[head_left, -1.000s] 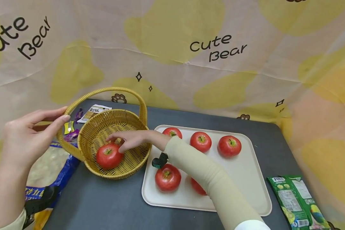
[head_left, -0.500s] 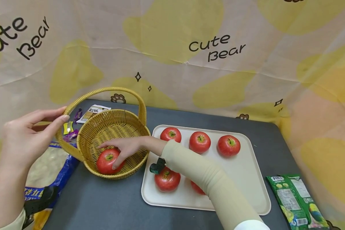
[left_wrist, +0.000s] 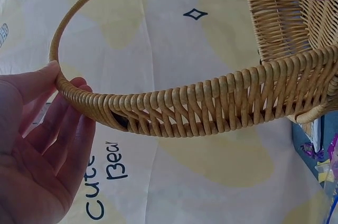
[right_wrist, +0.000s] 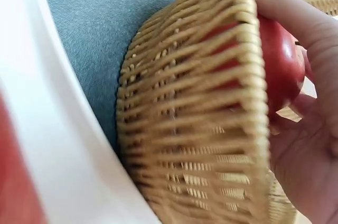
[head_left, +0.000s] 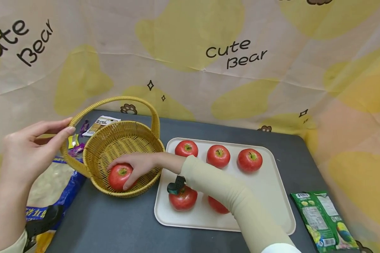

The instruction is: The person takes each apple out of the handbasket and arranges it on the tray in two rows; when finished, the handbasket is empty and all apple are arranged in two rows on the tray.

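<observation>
Apple (head_left: pixel 119 175) at lower left of frame, on the floor of the wicker basket (head_left: pixel 145 140), toward its near wall. Right hand (head_left: pixel 136 165) reaching in over the right rim, fingers curled round the fruit; confirmed in right wrist view, thumb and fingers wrapping the red skin behind the weave (right_wrist: pixel 280 60). Left hand (head_left: pixel 25 154) at far left, thumb and fingertips pinching the basket's arched handle (left_wrist: pixel 174 113), holding it steady; palm relaxed behind it in left wrist view.

Basket on dark grey bench (head_left: pixel 114 221), just left of a pale tray (head_left: pixel 272 196), nearly touching its edge. On tray: three apples in the far row (head_left: pixel 186 148) (head_left: pixel 218 156) (head_left: pixel 249 160), one in the near row (head_left: pixel 183 197), another partly hidden under the sleeve (head_left: pixel 217 205). Green snack packet (head_left: pixel 320 221) at lower right. Small wrappers and a card (head_left: pixel 98 124) behind the basket; blue bag (head_left: pixel 66 182) off the bench edge at left.

Judged step: fruit grasped at the basket floor; lifting out or setting down not determinable from this alone. Next move calls for either a clean release with fingers drawn up past the rim without snagging the weave, or a straight lift clear of the wall. Handle grip worth keeping, to stop the basket tipping.
</observation>
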Available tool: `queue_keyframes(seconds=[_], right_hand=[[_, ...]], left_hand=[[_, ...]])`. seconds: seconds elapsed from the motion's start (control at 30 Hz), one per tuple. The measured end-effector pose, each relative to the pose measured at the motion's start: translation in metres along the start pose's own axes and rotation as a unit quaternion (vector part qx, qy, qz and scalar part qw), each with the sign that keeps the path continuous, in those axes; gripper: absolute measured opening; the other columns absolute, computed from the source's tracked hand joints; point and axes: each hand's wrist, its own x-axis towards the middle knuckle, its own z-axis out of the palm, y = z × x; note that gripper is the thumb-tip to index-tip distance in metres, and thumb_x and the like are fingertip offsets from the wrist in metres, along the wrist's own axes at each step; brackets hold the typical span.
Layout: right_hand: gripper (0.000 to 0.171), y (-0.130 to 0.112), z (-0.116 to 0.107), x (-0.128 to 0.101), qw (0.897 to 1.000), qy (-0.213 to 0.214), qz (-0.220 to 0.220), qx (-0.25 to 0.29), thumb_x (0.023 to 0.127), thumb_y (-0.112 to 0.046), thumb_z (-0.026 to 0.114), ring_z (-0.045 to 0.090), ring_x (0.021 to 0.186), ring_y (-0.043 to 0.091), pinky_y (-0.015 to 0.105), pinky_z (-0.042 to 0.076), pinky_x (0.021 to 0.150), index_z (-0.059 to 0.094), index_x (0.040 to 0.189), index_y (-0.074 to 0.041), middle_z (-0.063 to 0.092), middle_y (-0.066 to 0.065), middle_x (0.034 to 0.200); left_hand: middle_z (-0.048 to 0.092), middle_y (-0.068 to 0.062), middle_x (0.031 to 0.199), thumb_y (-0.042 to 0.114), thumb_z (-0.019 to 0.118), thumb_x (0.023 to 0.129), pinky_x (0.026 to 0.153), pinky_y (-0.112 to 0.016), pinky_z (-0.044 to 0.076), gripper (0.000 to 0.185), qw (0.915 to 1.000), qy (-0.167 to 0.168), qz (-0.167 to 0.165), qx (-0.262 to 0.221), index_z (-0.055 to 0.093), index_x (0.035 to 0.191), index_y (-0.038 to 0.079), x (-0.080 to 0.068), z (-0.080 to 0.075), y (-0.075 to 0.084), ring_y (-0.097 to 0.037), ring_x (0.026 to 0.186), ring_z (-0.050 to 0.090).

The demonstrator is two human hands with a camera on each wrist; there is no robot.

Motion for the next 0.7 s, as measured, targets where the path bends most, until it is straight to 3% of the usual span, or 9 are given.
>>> queue_keyframes(seconds=[0.3,0.53,0.7], right_hand=[[0.078,-0.004,-0.012,-0.044,0.996,0.083,-0.012,-0.006,0.077,-0.033,0.083,0.044,0.113,-0.002,0.013,0.042,0.091,0.046,0.144,-0.016,0.05,-0.007,0.13],[0.075,-0.003,-0.014,-0.085,0.984,0.174,0.011,0.034,0.076,-0.036,0.084,0.047,0.113,0.0,0.018,0.047,0.089,0.047,0.142,-0.026,0.051,-0.013,0.128],[0.075,-0.004,-0.012,-0.118,0.972,0.224,0.023,0.061,0.077,-0.033,0.083,0.05,0.113,0.005,0.022,0.051,0.086,0.047,0.143,-0.025,0.05,-0.009,0.129]], left_hand=[[0.062,0.033,0.097,0.006,0.076,0.084,0.07,-0.001,0.043,0.026,1.0,0.006,-0.003,-0.004,0.073,0.108,-0.003,0.001,0.003,0.0,0.014,0.085,0.059],[0.059,0.036,0.096,0.01,0.076,0.085,0.069,-0.001,0.042,0.029,0.9996,0.009,-0.024,0.013,0.072,0.112,-0.001,0.0,0.002,0.001,0.016,0.082,0.057],[0.056,0.038,0.094,0.016,0.074,0.088,0.067,0.0,0.041,0.032,0.9984,0.001,-0.046,0.032,0.071,0.117,0.003,-0.001,0.002,0.001,0.02,0.078,0.055]])
